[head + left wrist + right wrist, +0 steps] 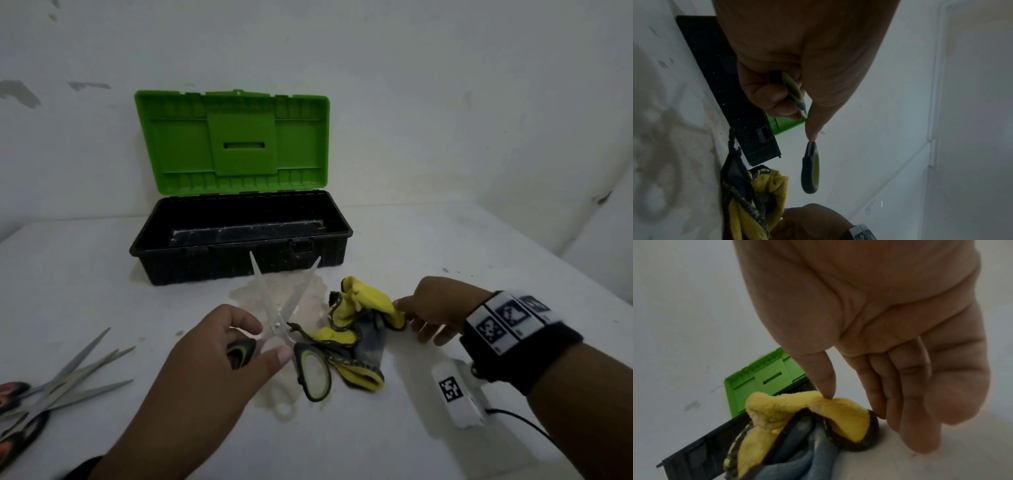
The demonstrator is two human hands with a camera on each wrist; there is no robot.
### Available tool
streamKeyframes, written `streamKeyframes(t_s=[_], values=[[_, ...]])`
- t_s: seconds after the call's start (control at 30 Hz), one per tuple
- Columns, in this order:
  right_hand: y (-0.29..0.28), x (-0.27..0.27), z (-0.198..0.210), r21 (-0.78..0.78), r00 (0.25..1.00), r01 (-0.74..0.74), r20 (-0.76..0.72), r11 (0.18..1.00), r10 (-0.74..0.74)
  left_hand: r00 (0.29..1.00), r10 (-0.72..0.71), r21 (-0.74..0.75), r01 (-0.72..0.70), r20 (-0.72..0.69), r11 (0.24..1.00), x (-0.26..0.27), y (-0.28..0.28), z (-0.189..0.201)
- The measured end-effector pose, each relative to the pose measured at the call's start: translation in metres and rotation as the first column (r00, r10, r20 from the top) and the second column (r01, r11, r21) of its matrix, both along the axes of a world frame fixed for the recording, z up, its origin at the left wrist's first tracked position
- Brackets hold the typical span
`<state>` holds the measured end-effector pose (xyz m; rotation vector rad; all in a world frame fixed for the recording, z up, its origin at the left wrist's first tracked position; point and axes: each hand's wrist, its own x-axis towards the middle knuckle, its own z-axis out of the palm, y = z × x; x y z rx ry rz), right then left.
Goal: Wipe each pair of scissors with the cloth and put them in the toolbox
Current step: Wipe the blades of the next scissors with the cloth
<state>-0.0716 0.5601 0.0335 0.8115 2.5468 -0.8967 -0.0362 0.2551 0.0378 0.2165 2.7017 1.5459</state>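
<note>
My left hand (263, 342) holds the green-and-black scissors (291, 308) by one handle. Their blades are spread wide and point at the toolbox. The other handle (810, 172) hangs free under my left hand (797, 104). To their right a crumpled yellow-and-grey cloth (359, 325) lies on the table. My right hand (411, 318) reaches it from the right. In the right wrist view the thumb of my right hand (855, 407) presses the top of the cloth (801, 407), with nearly straight fingers beside its edge. The black toolbox (239, 270) stands behind, its green lid (233, 144) up.
More scissors (68, 383) with dark and reddish handles lie in a heap at the table's left front. A brownish stain (274, 294) marks the white table in front of the toolbox. A wall rises close behind the box, and the table's edge runs along the right.
</note>
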Motion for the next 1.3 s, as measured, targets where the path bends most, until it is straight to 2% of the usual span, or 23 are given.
streamKeyframes(t_s=[0.23, 0.3, 0.37, 0.43, 0.53, 0.63, 0.7, 0.73, 0.77, 0.83, 0.93, 1.07, 1.13, 1.23, 1.3], values=[[-0.003, -0.008, -0.008, -0.100, 0.997, 0.067, 0.046, 0.993, -0.062, 1.000, -0.004, 0.005, 0.004, 0.014, 1.000, -0.001, 0.003, 0.005], [-0.001, -0.005, -0.006, -0.142, 0.993, 0.107, -0.027, 0.984, -0.112, 0.999, -0.006, 0.003, 0.006, 0.032, 1.000, -0.001, 0.001, 0.007], [-0.001, -0.001, -0.002, -0.100, 0.966, 0.113, -0.220, 0.988, -0.133, 0.999, -0.001, 0.007, 0.001, 0.041, 1.000, -0.003, -0.001, 0.009], [-0.002, 0.006, 0.002, -0.015, 0.858, 0.090, -0.507, 0.996, -0.085, 0.999, 0.013, 0.011, -0.014, 0.051, 1.000, -0.005, -0.004, 0.012], [-0.018, 0.027, 0.016, -0.029, 0.578, 0.062, -0.814, 0.998, -0.059, 0.998, 0.027, 0.013, -0.028, 0.062, 1.000, -0.008, -0.008, 0.014], [-0.040, 0.047, 0.024, -0.081, 0.346, -0.016, -0.936, 0.997, -0.070, 0.997, 0.029, -0.001, -0.029, 0.073, 1.000, -0.010, -0.012, 0.017], [-0.053, 0.055, 0.025, -0.087, 0.234, -0.111, -0.970, 0.990, -0.059, 0.997, 0.028, -0.013, -0.027, 0.066, 1.000, -0.010, -0.013, 0.019], [-0.060, 0.057, 0.025, -0.128, 0.203, -0.181, -0.975, 0.975, -0.090, 0.998, 0.030, -0.014, -0.029, 0.059, 0.999, -0.011, -0.014, 0.020], [-0.068, 0.058, 0.025, -0.185, 0.202, -0.259, -0.970, 0.948, -0.135, 0.998, 0.032, -0.013, -0.032, 0.048, 0.999, -0.011, -0.014, 0.021], [-0.085, 0.059, 0.026, -0.245, 0.278, -0.339, -0.948, 0.908, -0.153, 0.999, 0.042, -0.009, -0.042, 0.025, 0.999, -0.010, -0.016, 0.024], [-0.105, 0.062, 0.019, -0.129, 0.400, -0.358, -0.916, 0.925, 0.027, 0.998, 0.060, -0.023, -0.060, -0.011, 0.998, -0.008, -0.017, 0.027], [-0.124, 0.063, 0.012, -0.074, 0.464, -0.425, -0.874, 0.902, 0.147, 0.997, 0.066, -0.074, -0.069, -0.052, 0.995, -0.006, -0.020, 0.028], [-0.132, 0.062, 0.014, -0.084, 0.482, -0.436, -0.863, 0.896, 0.154, 0.996, 0.060, -0.083, -0.066, -0.066, 0.994, -0.004, -0.021, 0.028], [-0.144, 0.060, 0.018, -0.178, 0.556, -0.460, -0.822, 0.870, 0.126, 0.996, 0.054, -0.099, -0.061, -0.073, 0.993, -0.002, -0.021, 0.029], [-0.149, 0.059, 0.018, -0.191, 0.569, -0.435, -0.816, 0.880, 0.104, 0.995, 0.057, -0.103, -0.065, -0.080, 0.993, -0.003, -0.021, 0.028]])
